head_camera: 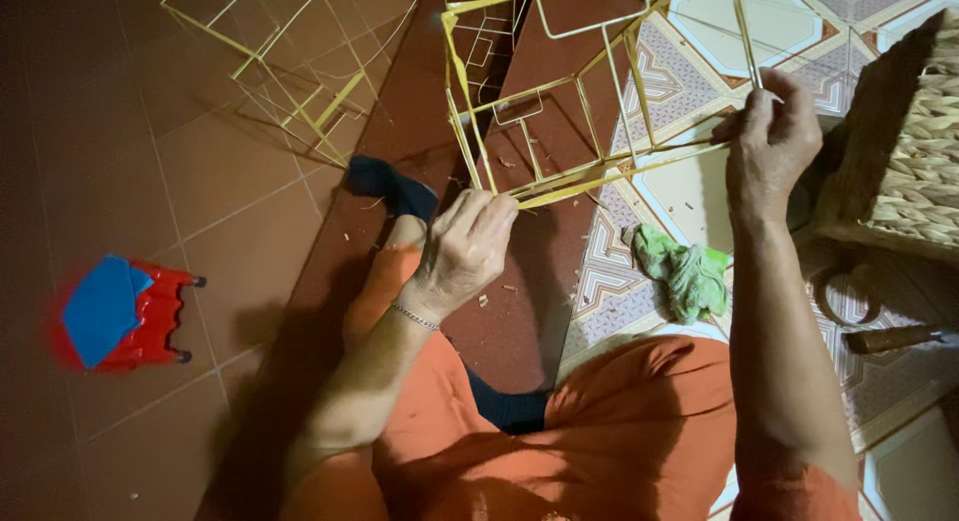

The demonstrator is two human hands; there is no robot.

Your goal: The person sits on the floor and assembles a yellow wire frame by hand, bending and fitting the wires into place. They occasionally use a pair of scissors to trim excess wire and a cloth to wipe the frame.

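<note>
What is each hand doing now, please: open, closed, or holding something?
Left hand: closed, pinching the lower corner of the pale yellow bamboo-strip frame.
Right hand: closed, gripping the same frame at its right corner.

We see both forearms reaching forward, left hand (465, 246) curled in a pinch grip, right hand (774, 136) raised higher, fingers closed.
</note>
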